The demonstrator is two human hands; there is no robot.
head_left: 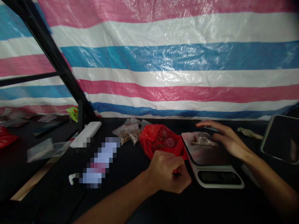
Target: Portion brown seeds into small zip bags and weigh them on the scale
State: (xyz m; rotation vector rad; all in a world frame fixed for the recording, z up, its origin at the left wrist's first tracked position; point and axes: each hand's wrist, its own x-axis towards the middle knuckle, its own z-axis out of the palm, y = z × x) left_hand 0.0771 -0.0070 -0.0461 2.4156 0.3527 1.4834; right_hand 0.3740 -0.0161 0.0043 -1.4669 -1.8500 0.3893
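My left hand (169, 171) is closed in a fist at the front of a red plastic bag (149, 146), and red plastic shows between its fingers. Inside the bag lie small brown pieces and a clear plastic cup (169, 142). To the right is a kitchen scale (210, 157) with a metal plate and a dark display. A small clear zip bag (203, 139) with brownish contents rests on the plate. Over the scale's right edge, my right hand (227, 140) is open, fingers stretched out, its thumb close to the zip bag. Whether they touch is unclear.
Several filled zip bags (127, 132) lie behind the red bag. Leftward are a white box-shaped object (86, 133), a blurred-out phone-like object (100, 165), a white earbud (71, 179) and flat clear bags (46, 151). A dark-screened device (282, 138) stands far right. Striped sheeting (175, 56) hangs behind.
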